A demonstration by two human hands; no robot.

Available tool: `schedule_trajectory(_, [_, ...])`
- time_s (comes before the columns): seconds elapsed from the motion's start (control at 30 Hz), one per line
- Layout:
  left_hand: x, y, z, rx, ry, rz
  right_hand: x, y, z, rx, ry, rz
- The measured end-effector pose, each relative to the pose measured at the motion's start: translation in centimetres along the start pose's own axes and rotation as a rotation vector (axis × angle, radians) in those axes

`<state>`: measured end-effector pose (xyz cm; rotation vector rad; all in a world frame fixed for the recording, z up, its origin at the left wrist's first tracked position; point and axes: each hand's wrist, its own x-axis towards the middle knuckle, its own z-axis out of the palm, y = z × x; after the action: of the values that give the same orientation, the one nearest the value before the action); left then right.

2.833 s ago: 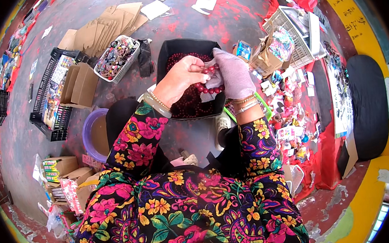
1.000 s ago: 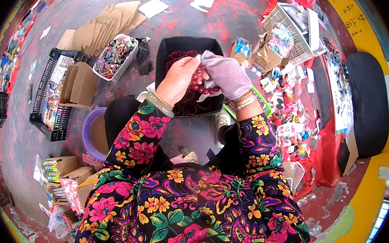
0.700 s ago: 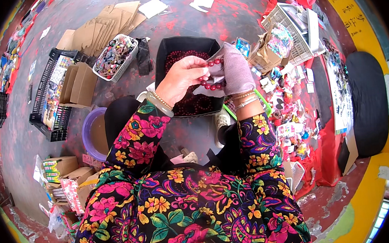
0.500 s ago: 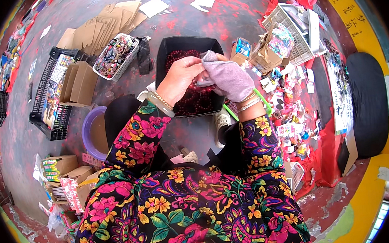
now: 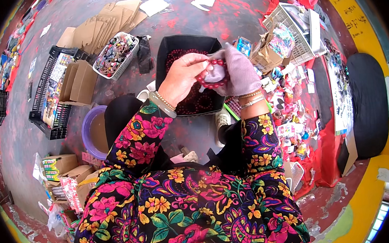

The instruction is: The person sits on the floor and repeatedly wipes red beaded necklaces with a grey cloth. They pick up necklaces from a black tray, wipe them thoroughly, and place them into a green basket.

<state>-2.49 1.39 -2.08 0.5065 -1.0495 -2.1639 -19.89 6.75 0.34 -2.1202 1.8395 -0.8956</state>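
Observation:
A red bead bracelet (image 5: 211,85) is held up over a black box (image 5: 187,40), its round beads forming a loop. My left hand (image 5: 182,79) is bare and pinches the left side of the bracelet between thumb and fingers. Over my right hand (image 5: 242,74) is a pale purple cloth glove. It closes around the right side of the loop, and some of the cloth shows inside the ring. Its fingertips are partly hidden. Many more strings of dark red beads (image 5: 198,104) lie in the box below both hands.
To the left stand a white basket (image 5: 133,55) of small trinkets, a black crate (image 5: 54,125) and a purple tub (image 5: 87,139). Flattened cardboard (image 5: 105,28) lies behind them. Loose small goods (image 5: 291,132) cover red sheeting on the right, near a cream basket (image 5: 301,53).
The gloved right hand has turned and shifted slightly, so the bracelet's red beads show between the hands. The left hand stays close to where it was, still pinching.

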Motion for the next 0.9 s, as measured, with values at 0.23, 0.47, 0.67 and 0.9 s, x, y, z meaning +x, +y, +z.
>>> schedule_trajectory(0.23, [0.1,0.3,0.2,0.070,0.104,-0.014,0.2,-3.5,-0.2,-0.438,-0.150,-0.182])
schedule_trajectory(0.47, [-0.6,1.5,0.6,-0.026,0.008,-0.126,0.6,-3.6,-0.6,-0.421,-0.066,0.086])
schedule_trajectory(0.67, [-0.3,1.1,1.2,0.039,0.062,-0.001,0.7,-1.5,-0.6,-0.246,0.076,-0.053])
schedule_trajectory(0.9, [-0.1,1.3,0.3,0.355,0.040,-0.068,-0.7,-3.0,-1.1,-0.059,-0.137,-0.044])
